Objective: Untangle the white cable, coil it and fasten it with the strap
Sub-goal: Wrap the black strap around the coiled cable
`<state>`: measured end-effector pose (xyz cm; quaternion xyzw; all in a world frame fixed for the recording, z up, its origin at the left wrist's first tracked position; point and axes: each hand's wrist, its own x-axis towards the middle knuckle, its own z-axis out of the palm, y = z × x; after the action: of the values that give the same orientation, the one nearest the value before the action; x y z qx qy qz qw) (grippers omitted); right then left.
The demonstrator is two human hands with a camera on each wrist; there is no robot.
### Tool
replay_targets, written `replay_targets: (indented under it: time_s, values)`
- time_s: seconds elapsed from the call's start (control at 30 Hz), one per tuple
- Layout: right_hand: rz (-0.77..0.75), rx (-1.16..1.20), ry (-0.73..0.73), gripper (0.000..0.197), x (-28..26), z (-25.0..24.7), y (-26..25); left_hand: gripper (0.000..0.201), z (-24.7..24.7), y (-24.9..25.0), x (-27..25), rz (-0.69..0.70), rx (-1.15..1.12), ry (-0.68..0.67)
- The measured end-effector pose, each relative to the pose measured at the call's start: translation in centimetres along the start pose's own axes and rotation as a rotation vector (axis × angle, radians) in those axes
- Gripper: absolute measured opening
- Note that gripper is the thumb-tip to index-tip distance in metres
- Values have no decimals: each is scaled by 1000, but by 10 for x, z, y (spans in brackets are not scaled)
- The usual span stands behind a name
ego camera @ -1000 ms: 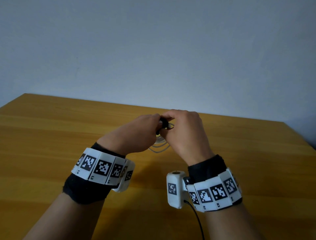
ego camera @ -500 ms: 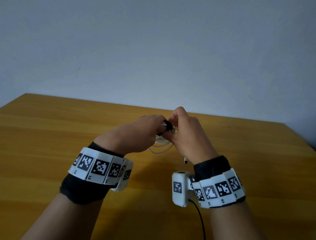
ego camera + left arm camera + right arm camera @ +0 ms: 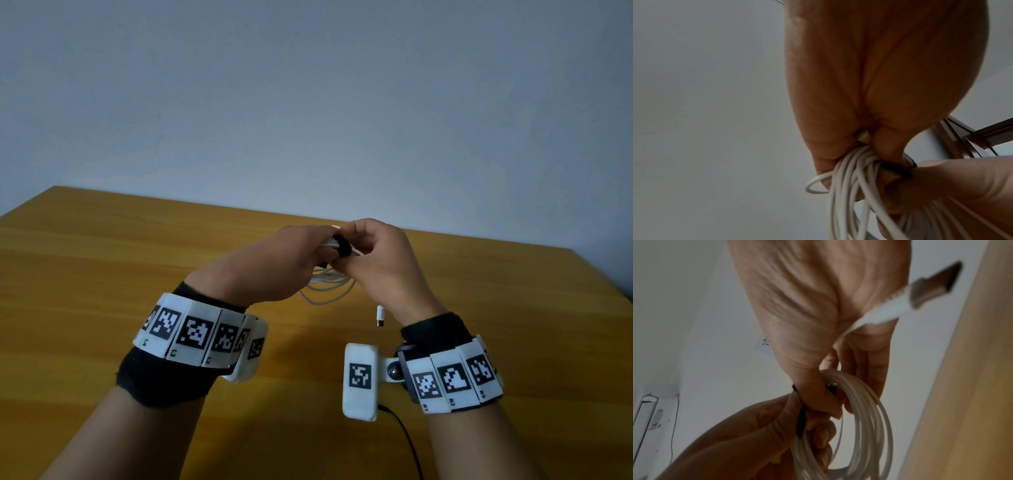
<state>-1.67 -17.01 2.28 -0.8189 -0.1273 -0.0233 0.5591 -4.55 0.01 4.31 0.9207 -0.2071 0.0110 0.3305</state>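
Both hands hold the white cable above the wooden table; it is wound into a coil whose loops hang below them. My left hand grips the top of the coil. A black strap wraps the bundle between the hands. My right hand pinches the strap against the coil with thumb and fingers. One white connector end dangles free under the right wrist and shows close and blurred in the right wrist view. Fingers hide the strap's ends.
The table's far edge runs against a plain grey wall. A thin black lead trails from the right wrist camera toward me. Marker bands circle both wrists.
The right hand has turned and shifted its hold on the strap. A connector end has dropped into view below the right wrist. Both hands have stayed close together above the table.
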Motion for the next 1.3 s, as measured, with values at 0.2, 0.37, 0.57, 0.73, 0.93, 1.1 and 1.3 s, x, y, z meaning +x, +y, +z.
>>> replay_targets:
  time_s: [0.2, 0.37, 0.57, 0.73, 0.93, 1.1, 1.3]
  values:
    - [-17, 104, -53, 42, -1, -9, 1, 26, -2, 0, 0, 7, -2, 19]
    - [45, 368, -142, 44, 2, -12, 1, 24, -4, -4, 1, 16, 1, 41]
    - [79, 329, -48, 18, 2, -10, -4, 30, -3, 0, 0, 22, -2, 30]
    - [113, 290, -51, 23, 4, -10, -2, 29, -1, -2, 0, 8, 18, 28]
    - [60, 253, -99, 20, 3, -12, 1, 21, -1, -2, -1, 6, -4, 38]
    - [5, 201, -119, 24, 3, -16, 3, 24, 0, -1, -2, -8, 28, 17]
    - [-64, 20, -83, 12, 2, -17, 5, 21, 1, 2, -2, -19, 59, -12]
